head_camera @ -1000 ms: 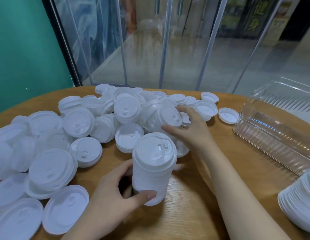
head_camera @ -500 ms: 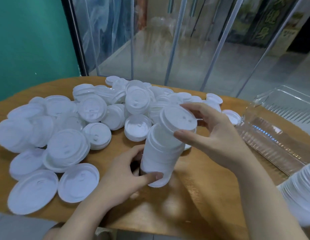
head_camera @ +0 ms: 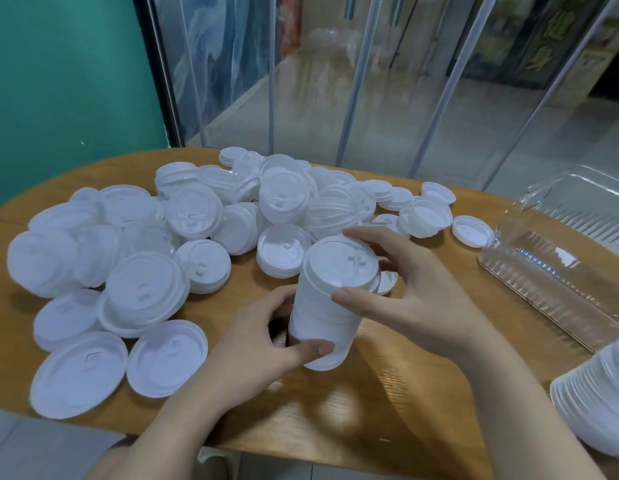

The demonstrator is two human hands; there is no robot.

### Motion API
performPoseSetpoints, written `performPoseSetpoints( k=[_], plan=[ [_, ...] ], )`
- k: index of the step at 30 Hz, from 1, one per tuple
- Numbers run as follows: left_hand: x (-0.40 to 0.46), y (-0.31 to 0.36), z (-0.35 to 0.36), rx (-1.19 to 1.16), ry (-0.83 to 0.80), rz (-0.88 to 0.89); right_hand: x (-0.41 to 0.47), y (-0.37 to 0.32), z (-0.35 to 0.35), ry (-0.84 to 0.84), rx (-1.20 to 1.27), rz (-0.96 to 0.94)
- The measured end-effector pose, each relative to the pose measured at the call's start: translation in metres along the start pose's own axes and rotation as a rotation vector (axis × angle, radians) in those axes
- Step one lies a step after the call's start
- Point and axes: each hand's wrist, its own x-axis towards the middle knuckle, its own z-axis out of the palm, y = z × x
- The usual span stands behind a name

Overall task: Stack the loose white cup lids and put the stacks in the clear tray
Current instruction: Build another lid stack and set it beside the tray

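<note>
Both hands clasp the upright stack of lids (head_camera: 330, 299), left hand (head_camera: 266, 344) low, right hand (head_camera: 405, 299) on top, nearer the tray (head_camera: 557, 258) lying off right.

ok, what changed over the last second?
The right hand took a lid from the pile, carried it toward the person and is now seating it on top of the stack. The left hand keeps gripping the stack's base. The clear tray and the finished stack at right are unchanged.
</note>
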Motion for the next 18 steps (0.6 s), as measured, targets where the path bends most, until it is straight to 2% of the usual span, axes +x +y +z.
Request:
performPoseSetpoints(
  k=[9, 12, 15, 18],
  plan=[
    [0.0, 0.0, 0.001, 0.015, -0.005, -0.006, 0.003, 0.007, -0.008, -0.009, 0.111, 0.014],
    [0.0, 0.0, 0.001, 0.02, -0.009, -0.011, 0.014, 0.021, -0.013, 0.129, 0.161, 0.033],
    [0.0, -0.001, 0.001, 0.03, -0.011, -0.019, 0.029, 0.048, -0.012, 0.296, 0.056, 0.114],
    [0.001, -0.001, 0.001, 0.035, -0.015, -0.022, 0.042, 0.071, -0.005, 0.31, -0.061, 0.162]
  ],
)
